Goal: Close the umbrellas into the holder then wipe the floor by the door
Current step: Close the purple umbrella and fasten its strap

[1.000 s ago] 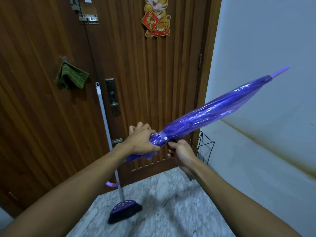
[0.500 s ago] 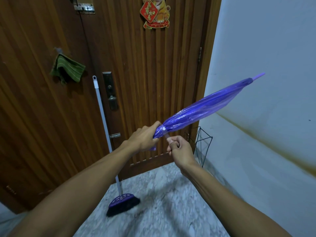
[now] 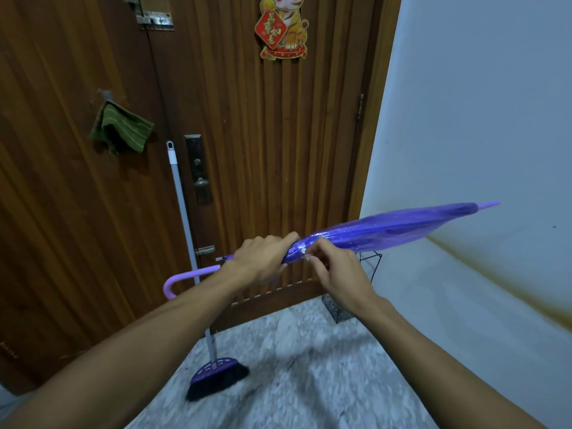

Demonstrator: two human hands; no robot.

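Fingers (image 3: 312,247) of our right hand (image 3: 340,270) pinch the umbrella (image 3: 387,232) strap; left hand (image 3: 263,258) grips the canopy. Next, we judge: holder (image 3: 356,286).

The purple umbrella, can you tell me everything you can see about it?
The purple umbrella is folded shut, its see-through shiny plastic canopy gathered round the shaft. It lies almost level in the air before the wooden door, pale tip to the right and slightly raised, curved lilac hook handle to the left. The left hand grips the gathered end of the canopy, and the right hand pinches at the small white snap there. Nothing else touches it.
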